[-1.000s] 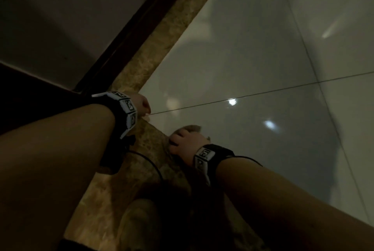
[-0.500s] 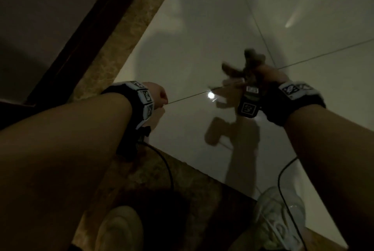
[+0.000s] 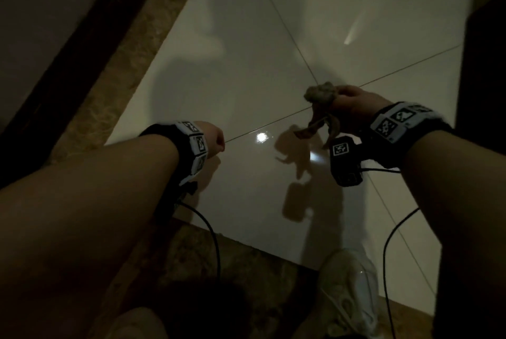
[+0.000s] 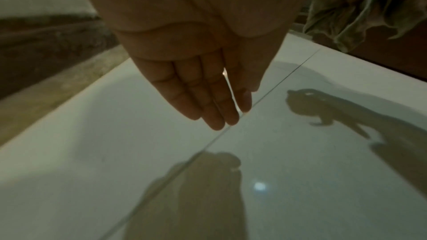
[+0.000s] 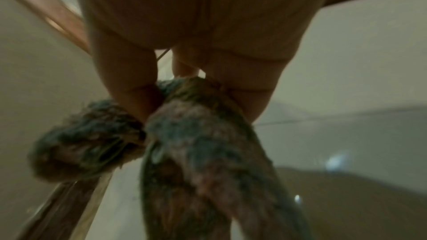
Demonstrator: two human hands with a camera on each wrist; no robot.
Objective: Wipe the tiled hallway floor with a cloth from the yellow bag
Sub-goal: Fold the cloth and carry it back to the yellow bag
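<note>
A crumpled grey-brown cloth (image 3: 319, 97) hangs in the air above the glossy white floor tiles (image 3: 246, 70), and my right hand (image 3: 353, 104) grips it. In the right wrist view my fingers (image 5: 138, 87) pinch the fuzzy cloth (image 5: 184, 134) while its ends dangle down. My left hand (image 3: 215, 137) hovers over the floor to the left, holding nothing. The left wrist view shows that left hand (image 4: 208, 88) with straight fingers above a tile joint, and the cloth (image 4: 360, 10) at the top right. No yellow bag is in view.
A brown marbled border strip (image 3: 131, 65) runs along the dark skirting and wall (image 3: 41, 24) on the left and across the near side. My white shoe (image 3: 353, 284) stands on the tile at the bottom. Black cables (image 3: 210, 234) hang from both wrists. A dark edge (image 3: 487, 51) rises at right.
My right hand has lifted the cloth off the floor by the border strip and carried it up and to the right. The left hand has stayed nearly in place. The view has shifted.
</note>
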